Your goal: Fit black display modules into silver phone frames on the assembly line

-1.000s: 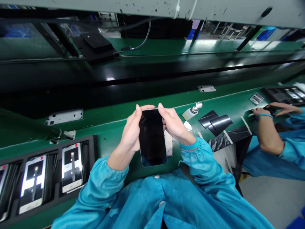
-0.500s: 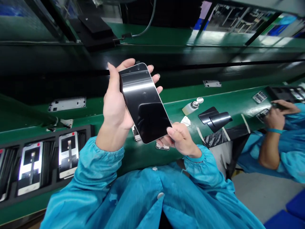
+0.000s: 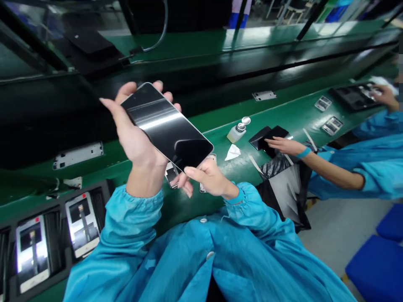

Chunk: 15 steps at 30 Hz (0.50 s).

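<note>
I see the phone panel (image 3: 166, 126) raised above the tabletop (image 3: 181, 205), tilted, perhaps so its glossy face shows reflections. My left hand (image 3: 135, 142) cradles it from below; my right hand (image 3: 209, 176) pinches its lower edge, probably for steadiness. The bottle (image 3: 236, 133) stands near the white wipe (image 3: 233, 152), seemingly for easy reach.

On my feed, the smartphone (image 3: 166, 126) is partly hiding my left hand (image 3: 137, 142); my right hand (image 3: 209, 177) is partly covering a phone frame (image 3: 213, 158); the left edge is cropping the black tray (image 3: 103, 193); a co-worker's farther hand (image 3: 387, 97) is blurring.
</note>
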{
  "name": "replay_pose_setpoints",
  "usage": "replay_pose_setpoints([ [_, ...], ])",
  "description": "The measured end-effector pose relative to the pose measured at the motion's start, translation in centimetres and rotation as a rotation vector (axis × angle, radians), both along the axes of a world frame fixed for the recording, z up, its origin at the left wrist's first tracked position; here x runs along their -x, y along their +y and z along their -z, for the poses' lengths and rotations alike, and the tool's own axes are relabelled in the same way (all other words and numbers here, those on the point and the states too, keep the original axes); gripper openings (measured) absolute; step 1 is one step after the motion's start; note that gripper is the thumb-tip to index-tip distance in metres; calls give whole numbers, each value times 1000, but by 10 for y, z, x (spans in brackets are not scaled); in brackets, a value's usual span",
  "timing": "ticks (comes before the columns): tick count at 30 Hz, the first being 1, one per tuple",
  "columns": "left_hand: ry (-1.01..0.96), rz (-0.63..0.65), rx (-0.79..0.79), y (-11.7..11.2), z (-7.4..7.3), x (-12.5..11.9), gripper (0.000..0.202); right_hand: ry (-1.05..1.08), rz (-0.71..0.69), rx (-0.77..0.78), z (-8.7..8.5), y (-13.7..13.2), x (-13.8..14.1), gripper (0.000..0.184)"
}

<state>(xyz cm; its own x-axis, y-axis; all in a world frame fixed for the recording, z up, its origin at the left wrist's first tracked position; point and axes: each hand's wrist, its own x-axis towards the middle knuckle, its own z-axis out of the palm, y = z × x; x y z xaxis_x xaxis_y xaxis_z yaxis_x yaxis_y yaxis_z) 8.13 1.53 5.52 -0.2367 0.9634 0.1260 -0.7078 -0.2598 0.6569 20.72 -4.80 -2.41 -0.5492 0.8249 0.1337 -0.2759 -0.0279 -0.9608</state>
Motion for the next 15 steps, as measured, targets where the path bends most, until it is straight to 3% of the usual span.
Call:
replay_pose_setpoints([
  [6, -30, 62, -13, 17, 2, -9, 56, 31, 145, -3, 5, 20, 0, 67],
  [8, -19, 98, -5, 32, 5, -16, 57, 43, 185, -3, 10, 29, -9, 66],
  [10, 79, 105, 44, 60, 14, -25, 71, -17, 239, -2, 22, 30, -21, 65],
  [12, 245, 70, 148, 100, 30, -34, 101, -227, 380, -2, 41, 15, -31, 69],
  [15, 319, 33, 347, 159, 56, -41, 123, -858, 738, -4, 78, -27, -28, 100],
])
